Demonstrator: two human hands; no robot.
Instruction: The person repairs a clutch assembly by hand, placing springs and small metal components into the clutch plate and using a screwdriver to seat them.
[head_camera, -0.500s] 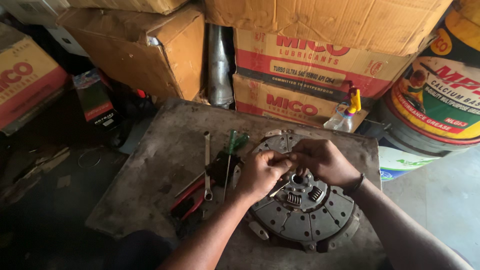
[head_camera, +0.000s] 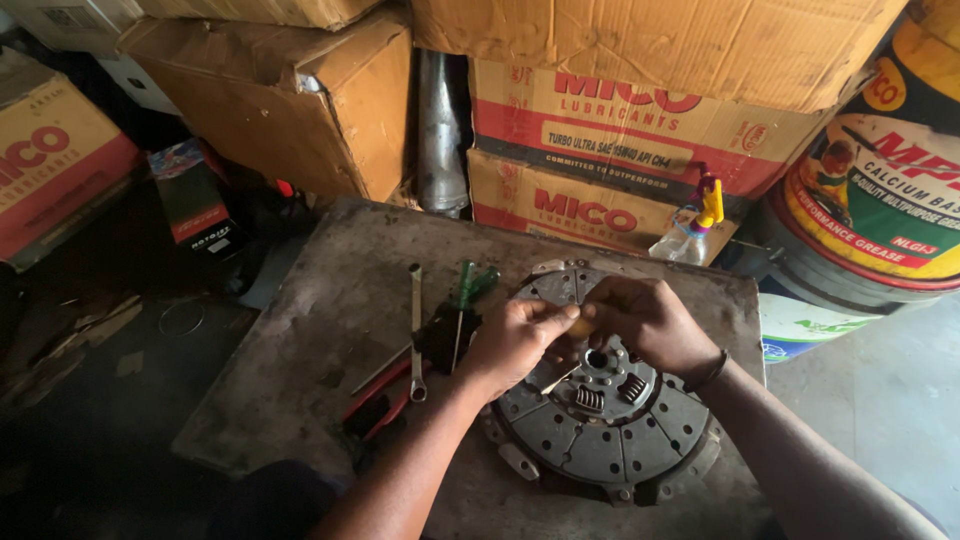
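A round grey clutch disc with coil springs around its hub lies flat on a grimy metal table. Both my hands meet just above the hub. My left hand comes in from the lower left and pinches a small yellowish piece at its fingertips. My right hand, with a dark band on its wrist, curls its fingers onto the same piece from the right. A thin pale rod slants down below my left hand; I cannot tell what it belongs to.
Left of the disc lie a steel wrench, a green-handled screwdriver and red-handled pliers. A spray bottle stands at the table's back edge. Cardboard boxes, a metal pipe and a grease drum crowd behind.
Both hands stay joined over the hub; they have barely shifted.
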